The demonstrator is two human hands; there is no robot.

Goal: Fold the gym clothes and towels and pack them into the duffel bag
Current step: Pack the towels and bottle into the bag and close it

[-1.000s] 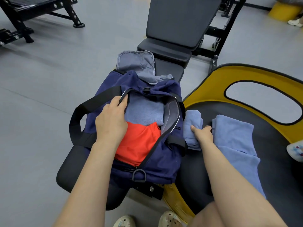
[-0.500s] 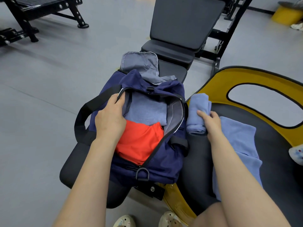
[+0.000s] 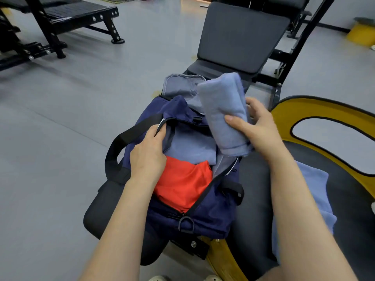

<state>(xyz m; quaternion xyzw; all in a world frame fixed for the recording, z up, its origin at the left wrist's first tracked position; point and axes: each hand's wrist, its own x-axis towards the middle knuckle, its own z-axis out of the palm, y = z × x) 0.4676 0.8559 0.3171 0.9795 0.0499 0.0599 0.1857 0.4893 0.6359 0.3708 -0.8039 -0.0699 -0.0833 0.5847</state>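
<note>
A navy duffel bag (image 3: 209, 216) lies unzipped on a black bench pad. Inside it lie a folded blue cloth (image 3: 190, 147) and a red garment (image 3: 182, 183). My left hand (image 3: 148, 157) grips the bag's left zip edge and holds the opening apart. My right hand (image 3: 257, 128) grips a rolled blue towel (image 3: 223, 110), lifted above the bag's right rim and tilted upward. Another blue towel (image 3: 310, 191) lies spread on the black and yellow seat (image 3: 304, 110) to the right, partly hidden by my right forearm.
An upright black bench backrest (image 3: 241, 35) stands just behind the bag. A black metal rack (image 3: 60, 19) stands at the far left on the grey floor. A yellow object (image 3: 361, 35) sits at the far right. My shoes (image 3: 160, 278) show at the bottom edge.
My right hand picked the rolled towel off the seat and carried it up and left over the bag's rim. My left hand stayed on the zip edge.
</note>
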